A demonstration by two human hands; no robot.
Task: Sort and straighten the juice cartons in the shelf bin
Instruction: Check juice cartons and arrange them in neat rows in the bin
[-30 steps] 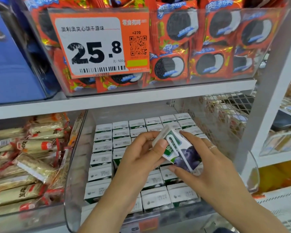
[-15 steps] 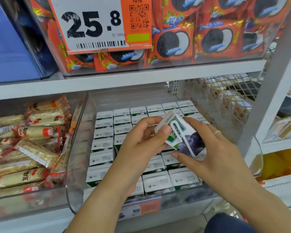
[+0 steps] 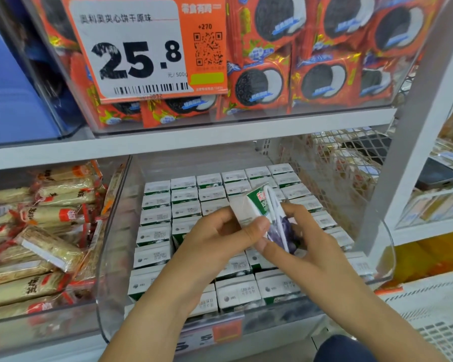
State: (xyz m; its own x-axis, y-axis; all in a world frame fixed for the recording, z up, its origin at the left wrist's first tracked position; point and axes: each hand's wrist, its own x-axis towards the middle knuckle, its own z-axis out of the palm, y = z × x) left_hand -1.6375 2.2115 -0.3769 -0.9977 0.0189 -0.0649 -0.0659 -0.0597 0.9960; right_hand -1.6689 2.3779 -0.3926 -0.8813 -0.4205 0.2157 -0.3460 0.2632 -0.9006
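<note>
Both hands (image 3: pixel 220 239) (image 3: pixel 306 246) pinch one tilted carton (image 3: pixel 259 210) over the bin (image 3: pixel 110 257); a slip topples the packed rows (image 3: pixel 183 205).

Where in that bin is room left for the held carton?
A bare strip runs between the clear plastic bin's left wall and the white-topped green cartons; another behind their back row. Elsewhere they pack tight; under the left hand and right hand is hidden.

I see white store shelving, its upper shelf board (image 3: pixel 168 142) spanning the view and a white upright post (image 3: pixel 413 142) at right. An orange price tag (image 3: pixel 147 48) reading 25.8 hangs above, under even light. A white mesh panel (image 3: pixel 332 163) stands behind.
</note>
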